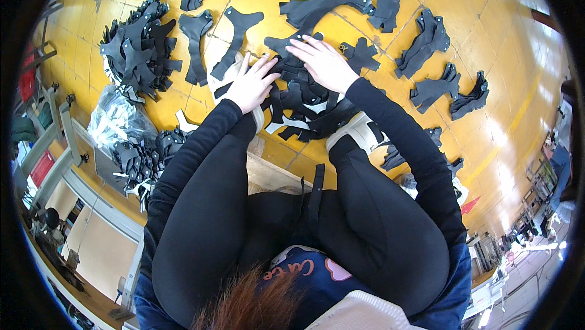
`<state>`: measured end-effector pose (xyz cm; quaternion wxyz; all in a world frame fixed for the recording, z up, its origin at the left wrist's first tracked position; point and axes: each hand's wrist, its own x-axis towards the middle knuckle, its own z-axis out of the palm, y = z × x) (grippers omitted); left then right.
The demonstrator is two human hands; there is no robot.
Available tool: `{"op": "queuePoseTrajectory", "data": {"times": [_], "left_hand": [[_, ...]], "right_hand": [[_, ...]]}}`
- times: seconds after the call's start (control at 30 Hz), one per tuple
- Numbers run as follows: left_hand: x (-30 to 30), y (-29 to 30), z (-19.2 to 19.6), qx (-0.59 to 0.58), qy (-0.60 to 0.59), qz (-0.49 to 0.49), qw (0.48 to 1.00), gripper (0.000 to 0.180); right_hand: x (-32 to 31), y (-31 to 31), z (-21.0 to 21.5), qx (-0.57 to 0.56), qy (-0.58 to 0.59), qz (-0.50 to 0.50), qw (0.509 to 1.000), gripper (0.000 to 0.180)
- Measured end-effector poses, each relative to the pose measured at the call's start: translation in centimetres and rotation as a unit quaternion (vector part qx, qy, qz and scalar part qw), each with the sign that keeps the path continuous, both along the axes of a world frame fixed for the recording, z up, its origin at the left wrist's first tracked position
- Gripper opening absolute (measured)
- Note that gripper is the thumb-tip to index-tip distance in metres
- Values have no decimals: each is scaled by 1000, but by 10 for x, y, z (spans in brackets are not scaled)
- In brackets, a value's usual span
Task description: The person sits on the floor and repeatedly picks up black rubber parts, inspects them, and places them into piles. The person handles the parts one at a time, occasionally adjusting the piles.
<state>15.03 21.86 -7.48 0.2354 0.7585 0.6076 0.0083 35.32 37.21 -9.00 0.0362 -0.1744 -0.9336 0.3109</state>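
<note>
Yellow tiled floor (487, 86) carries everything; black cut pieces (426, 41) scattered singly and in small stacks across it; big heap of same pieces (137, 47) at left; clear plastic bag (116, 123) beside heap.

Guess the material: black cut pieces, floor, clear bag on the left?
Black pieces: likely leather or synthetic sheet; matte, flat, clean die-cut edges, some with pale undersides. Floor: glossy yellow tile or coated slab; grid joints and window glare show. Bag: thin clear plastic film, crinkled and shiny. Both the left hand and the right hand rest flat on the pieces.
</note>
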Motion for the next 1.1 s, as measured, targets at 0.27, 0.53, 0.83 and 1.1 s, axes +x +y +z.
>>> {"op": "queuePoseTrajectory", "data": {"times": [0.27,0.53,0.83,1.1], "left_hand": [[-3,-1,1,-1,-25,-22,999,37],[1,6,8,-3,-102,-94,990,42],[2,6,3,6,-126,-114,985,45],[1,10,15,39,-112,-16,993,43]], "right_hand": [[-2,-6,-2,92,18,58,994,52],[1,-7,-5,101,-62,68,991,45],[-8,-6,-14,97,25,42,994,43],[20,-20,2,82,96,10,992,21]]}}
